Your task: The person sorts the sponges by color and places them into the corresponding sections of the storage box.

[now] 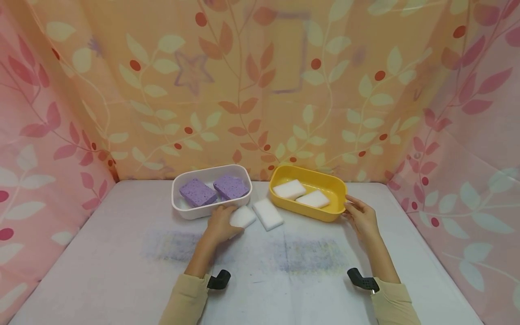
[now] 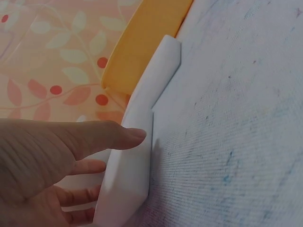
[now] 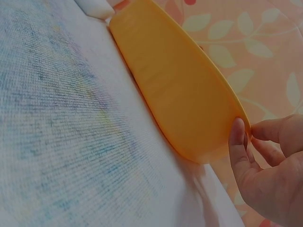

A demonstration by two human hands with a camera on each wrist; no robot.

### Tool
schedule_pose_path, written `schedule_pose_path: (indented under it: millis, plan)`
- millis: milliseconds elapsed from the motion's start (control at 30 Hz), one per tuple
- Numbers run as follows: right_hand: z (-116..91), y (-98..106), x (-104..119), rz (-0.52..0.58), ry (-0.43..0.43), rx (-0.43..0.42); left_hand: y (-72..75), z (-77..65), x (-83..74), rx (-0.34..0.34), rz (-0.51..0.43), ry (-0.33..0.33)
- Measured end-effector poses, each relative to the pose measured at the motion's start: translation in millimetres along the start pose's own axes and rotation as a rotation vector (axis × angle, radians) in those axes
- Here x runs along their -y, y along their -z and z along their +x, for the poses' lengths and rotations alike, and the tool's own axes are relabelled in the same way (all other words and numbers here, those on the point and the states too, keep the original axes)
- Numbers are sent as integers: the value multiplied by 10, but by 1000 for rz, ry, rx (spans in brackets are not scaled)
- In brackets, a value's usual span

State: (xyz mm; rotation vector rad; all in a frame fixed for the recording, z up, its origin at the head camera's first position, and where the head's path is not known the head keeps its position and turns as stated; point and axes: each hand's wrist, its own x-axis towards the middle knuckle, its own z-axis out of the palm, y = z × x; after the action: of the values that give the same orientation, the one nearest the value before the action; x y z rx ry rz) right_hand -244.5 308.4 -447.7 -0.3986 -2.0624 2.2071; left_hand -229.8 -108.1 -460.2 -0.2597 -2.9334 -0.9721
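My left hand [image 1: 220, 224] is at a white sponge [image 1: 242, 217] lying on the table in front of the white tray. Its thumb lies along the near side and its other fingers are at the far side, partly hidden by the sponge [image 2: 127, 175] in the left wrist view. A second white sponge [image 1: 267, 214] lies just to the right. My right hand [image 1: 363, 216] pinches the right end of a yellow tray [image 1: 308, 212] at its rim, thumb on the outside. Two white sponges [image 1: 289, 189] rest inside this tray.
The white tray [image 1: 183, 213] stands at the back left with two purple sponges [image 1: 197, 192] in it. Behind both trays hangs a leaf-patterned curtain [image 1: 260, 113]. The white tabletop [image 1: 260, 293] has bluish stained patches.
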Motion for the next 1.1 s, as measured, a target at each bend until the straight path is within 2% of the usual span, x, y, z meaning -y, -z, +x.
schedule_pose_path:
  millis: [300,400,633,900,1100]
  plan:
    - [3,7,14,-31,-18,13,-2,16,20,29,-16,19]
    - [8,7,12,-33,-23,15,-2,24,34,27,-30,6]
    - [30,7,8,-28,-45,19,5,38,37,-7,-68,-98]
    - [16,4,16,-32,-41,8,32,23,-19,31,-114,-67]
    - [7,12,9,-30,-41,5,37,35,-29,21,-113,-110]
